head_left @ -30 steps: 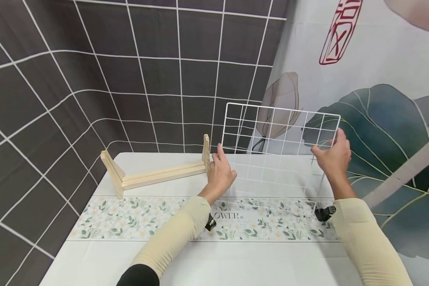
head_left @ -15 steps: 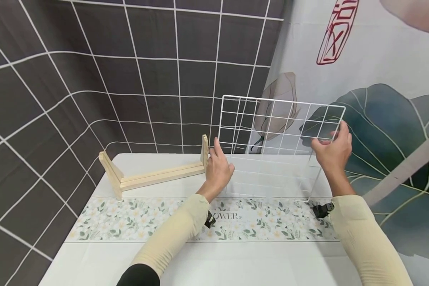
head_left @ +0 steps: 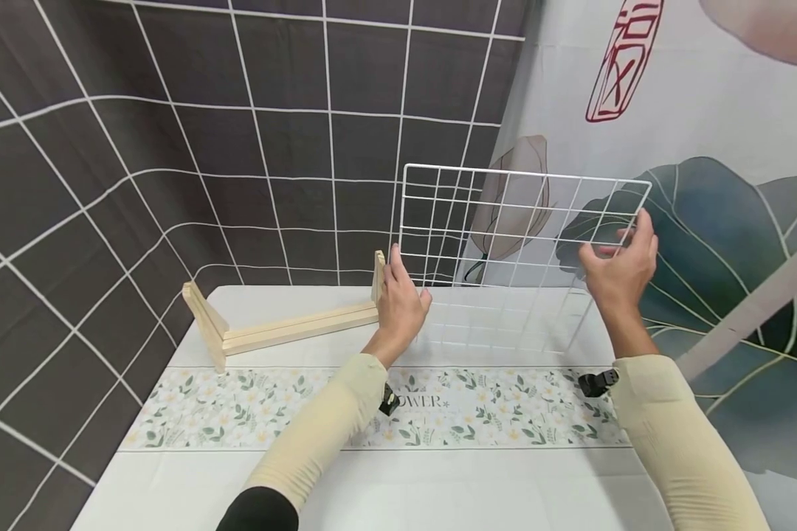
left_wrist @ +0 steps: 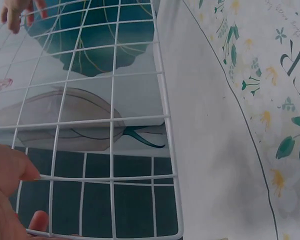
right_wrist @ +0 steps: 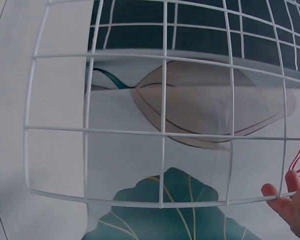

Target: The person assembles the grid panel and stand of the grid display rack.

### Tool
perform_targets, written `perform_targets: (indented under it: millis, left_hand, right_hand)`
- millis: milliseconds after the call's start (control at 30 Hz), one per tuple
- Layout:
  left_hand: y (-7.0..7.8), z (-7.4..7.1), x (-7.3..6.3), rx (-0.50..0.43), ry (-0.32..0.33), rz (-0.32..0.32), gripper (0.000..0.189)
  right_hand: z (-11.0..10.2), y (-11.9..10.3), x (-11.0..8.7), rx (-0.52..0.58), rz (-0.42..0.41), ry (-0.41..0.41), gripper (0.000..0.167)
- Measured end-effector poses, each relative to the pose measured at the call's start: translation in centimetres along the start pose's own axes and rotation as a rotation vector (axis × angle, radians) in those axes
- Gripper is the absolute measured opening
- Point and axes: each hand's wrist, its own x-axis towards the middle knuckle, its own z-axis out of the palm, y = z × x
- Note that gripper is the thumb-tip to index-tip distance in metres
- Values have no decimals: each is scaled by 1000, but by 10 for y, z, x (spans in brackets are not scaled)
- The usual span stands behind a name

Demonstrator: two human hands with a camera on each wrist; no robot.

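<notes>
A white wire grid panel stands tilted in the air above the back of the table, held between two hands. My left hand grips its left edge, with thumb and fingers around the wires in the left wrist view. My right hand holds the right edge, and in the right wrist view its fingertips curl around the outer wire. To the left sits a pale wooden stand, a crossbar joining two angled end pieces. My left hand overlaps the stand's right end piece in the head view.
The white table carries a printed floral band with lettering. Dark grid-patterned cloth hangs behind and to the left. At the right hangs a pale curtain with large leaf prints.
Both hands have raised the wire grid panel, its top edge now higher and its lower edge farther up over the table. The wooden stand has stayed in place.
</notes>
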Motion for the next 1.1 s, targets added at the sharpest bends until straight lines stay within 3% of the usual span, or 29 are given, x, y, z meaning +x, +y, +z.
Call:
perform_targets:
  millis: [267,733,1100]
  left_hand:
    - [0,0,1,-32,59,15,96]
    - [2,0,2,-51,48,15,95]
    - [6,-2,3,-91,45,2,96]
  right_hand:
    - [1,-3,0,80,-83,57,78]
    - [1,-3,-7,42,-62,35,83]
    - [8,-8,-26,-43,-222,83,77]
